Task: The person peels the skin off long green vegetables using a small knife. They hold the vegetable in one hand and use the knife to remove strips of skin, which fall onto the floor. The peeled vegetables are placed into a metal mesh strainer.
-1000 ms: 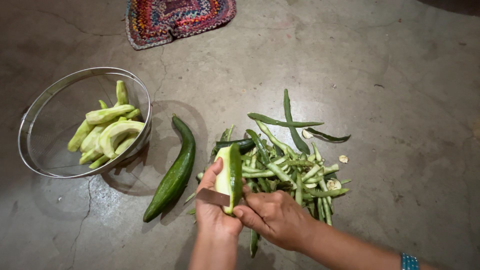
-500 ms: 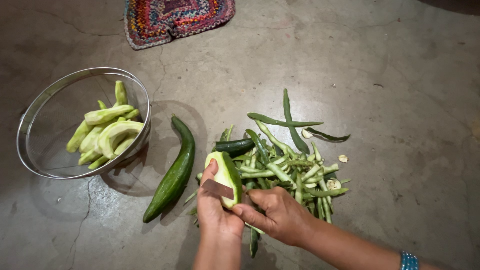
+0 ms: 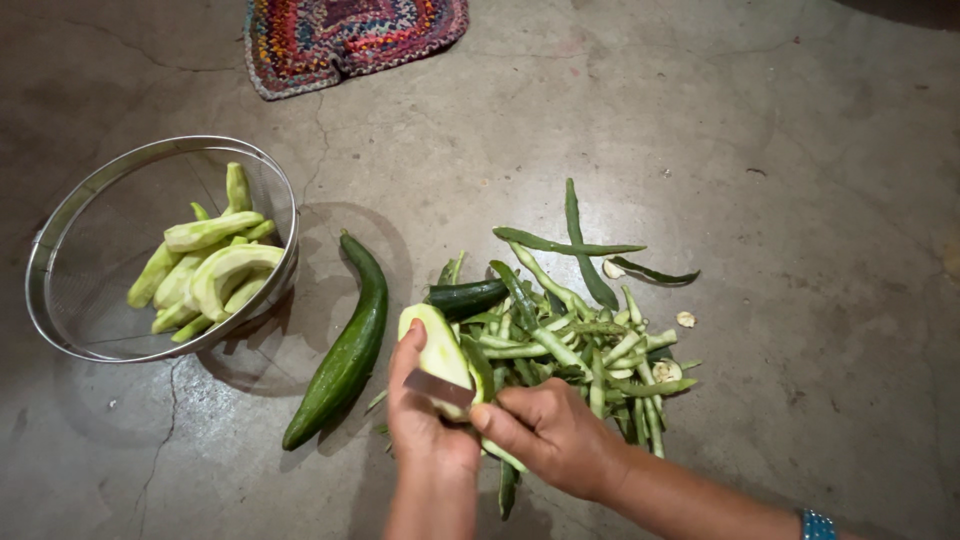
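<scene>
My left hand (image 3: 425, 425) grips a partly peeled pale green cucumber (image 3: 437, 345) held upright over the floor. My right hand (image 3: 555, 435) holds a small knife (image 3: 437, 388) whose blade lies flat against the cucumber's side. A strip of green peel (image 3: 480, 368) hangs off the cucumber by the blade. Just left of my hands lies a whole dark green cucumber (image 3: 345, 355) on the concrete floor. Behind my hands is a heap of green peel strips (image 3: 565, 325).
A round metal mesh strainer (image 3: 60, 240) at the left holds several peeled pale cucumbers (image 3: 210, 265). A colourful woven mat (image 3: 350, 35) lies at the top edge. A short dark cucumber piece (image 3: 468, 297) rests in the peel heap. Grey concrete floor with cracks all around.
The cucumber has been turned and tilted in my left hand, and the knife blade has shifted across its side. The strainer, whole cucumber and peel heap stay put.
</scene>
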